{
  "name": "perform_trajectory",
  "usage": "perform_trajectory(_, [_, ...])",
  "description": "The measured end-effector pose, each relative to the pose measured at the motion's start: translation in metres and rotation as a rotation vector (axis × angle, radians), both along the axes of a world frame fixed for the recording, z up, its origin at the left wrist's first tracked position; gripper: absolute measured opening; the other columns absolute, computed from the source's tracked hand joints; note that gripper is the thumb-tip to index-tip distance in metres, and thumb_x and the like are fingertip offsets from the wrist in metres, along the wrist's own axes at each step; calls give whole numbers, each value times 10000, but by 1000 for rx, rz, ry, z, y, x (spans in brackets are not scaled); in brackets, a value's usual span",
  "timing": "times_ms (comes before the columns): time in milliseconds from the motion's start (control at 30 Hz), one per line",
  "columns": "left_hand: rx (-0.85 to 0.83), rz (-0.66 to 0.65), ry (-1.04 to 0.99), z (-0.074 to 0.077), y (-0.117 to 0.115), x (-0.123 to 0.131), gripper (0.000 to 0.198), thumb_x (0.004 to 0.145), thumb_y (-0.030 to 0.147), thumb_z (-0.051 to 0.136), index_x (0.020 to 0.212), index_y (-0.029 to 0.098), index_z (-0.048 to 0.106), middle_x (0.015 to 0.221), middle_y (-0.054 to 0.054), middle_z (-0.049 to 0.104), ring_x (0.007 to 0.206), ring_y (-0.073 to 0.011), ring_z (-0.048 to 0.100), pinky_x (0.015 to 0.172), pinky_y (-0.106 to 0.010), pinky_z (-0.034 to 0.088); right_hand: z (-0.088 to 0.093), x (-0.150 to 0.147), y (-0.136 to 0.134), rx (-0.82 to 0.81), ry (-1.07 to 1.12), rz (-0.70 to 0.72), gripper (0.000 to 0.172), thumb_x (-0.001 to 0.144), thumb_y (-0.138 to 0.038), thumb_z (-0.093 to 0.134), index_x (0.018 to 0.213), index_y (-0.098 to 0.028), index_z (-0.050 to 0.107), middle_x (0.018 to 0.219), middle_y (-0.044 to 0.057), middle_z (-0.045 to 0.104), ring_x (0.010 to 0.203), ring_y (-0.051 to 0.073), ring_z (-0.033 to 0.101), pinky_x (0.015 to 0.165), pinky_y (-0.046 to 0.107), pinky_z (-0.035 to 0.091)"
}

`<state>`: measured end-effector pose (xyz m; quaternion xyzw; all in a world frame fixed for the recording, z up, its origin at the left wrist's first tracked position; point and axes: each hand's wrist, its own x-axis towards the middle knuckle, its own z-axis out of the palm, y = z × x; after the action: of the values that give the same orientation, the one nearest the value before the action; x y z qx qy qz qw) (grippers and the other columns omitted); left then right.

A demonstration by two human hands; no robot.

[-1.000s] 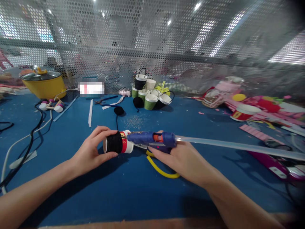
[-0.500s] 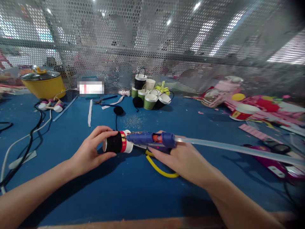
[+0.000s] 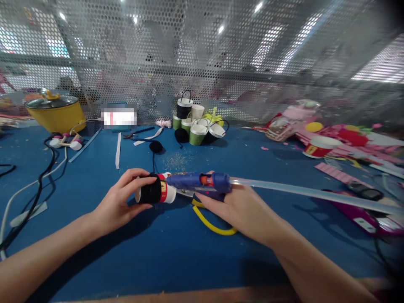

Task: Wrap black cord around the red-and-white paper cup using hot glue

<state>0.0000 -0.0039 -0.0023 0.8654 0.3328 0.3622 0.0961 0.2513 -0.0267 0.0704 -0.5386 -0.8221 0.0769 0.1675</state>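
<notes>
A small paper cup (image 3: 150, 190) lies on its side, partly wrapped in black yarn, with its red and white rim end facing right. My left hand (image 3: 121, 198) is closed round the wrapped end, thumb below and fingers above. A strand runs from the cup toward a ball of black yarn (image 3: 155, 147) behind it. My right hand (image 3: 235, 206) grips a blue hot glue gun (image 3: 195, 182), whose nozzle points left at the cup's wrapped edge. A long clear glue stick (image 3: 303, 194) sticks out of the gun's back. Below the gun, scissors with a yellow handle (image 3: 214, 227) lie partly hidden.
Several yarn-wrapped cups (image 3: 198, 134) stand at the back middle, beside a second black yarn ball (image 3: 181, 135). A yellow pot (image 3: 58, 117) and cables (image 3: 19, 189) are on the left. Craft scraps, a paper bowl (image 3: 322, 147) and a purple item (image 3: 356, 212) lie right. Perforated metal stands behind.
The cup has turned slightly in my left hand. The glue gun stays at the edge of the yarn with almost no movement, and the view has shifted a little.
</notes>
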Motion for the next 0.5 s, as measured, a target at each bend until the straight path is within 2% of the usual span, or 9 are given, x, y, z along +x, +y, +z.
perform_trajectory(200, [18, -10, 33, -3, -3, -1, 375, 833, 171, 558, 1196, 224, 476, 1179, -105, 487, 1083, -236, 527, 910, -405, 487, -2, 1, 3, -76, -10, -57, 219, 819, -275, 473, 668, -191, 607, 566, 16, 607, 523, 163, 551, 522, 279, 453])
perform_trajectory(333, [7, 3, 36, -3, -2, -2, 391, 832, 166, 557, 1206, 234, 467, 1185, -107, 485, 1092, -246, 524, 916, -426, 480, -1, 0, -1, -46, -17, -47, 182, 810, -258, 482, 711, -193, 620, 611, 23, 631, 556, 169, 576, 540, 275, 462])
perform_trajectory(500, [18, -7, 16, -3, -1, -1, 373, 835, 163, 550, 1195, 232, 478, 1178, -107, 486, 1087, -243, 523, 913, -416, 482, 3, 0, -4, -4, -2, -31, 183, 808, -238, 479, 704, -210, 626, 544, 2, 599, 490, 146, 530, 472, 245, 430])
